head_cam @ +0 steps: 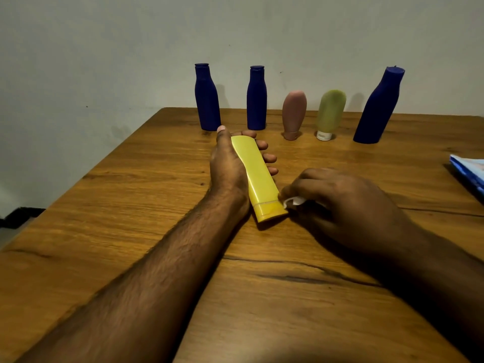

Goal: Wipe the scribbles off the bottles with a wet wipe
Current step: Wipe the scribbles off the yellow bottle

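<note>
A yellow tube bottle [258,174] lies in the middle of the wooden table [110,231], cap end toward me. My left hand [227,166] grips it from the left, fingers curled under its far side. My right hand [337,203] pinches a crumpled white wet wipe [292,201] right beside the bottle's cap. No scribbles show on the bottle's upper face.
Along the table's back edge stand three dark blue bottles [207,100] [256,99] [377,108], a pink tube [293,115] and a green tube [330,113] on their caps. A blue and white wipes pack [468,171] lies at the right edge. A wall is behind.
</note>
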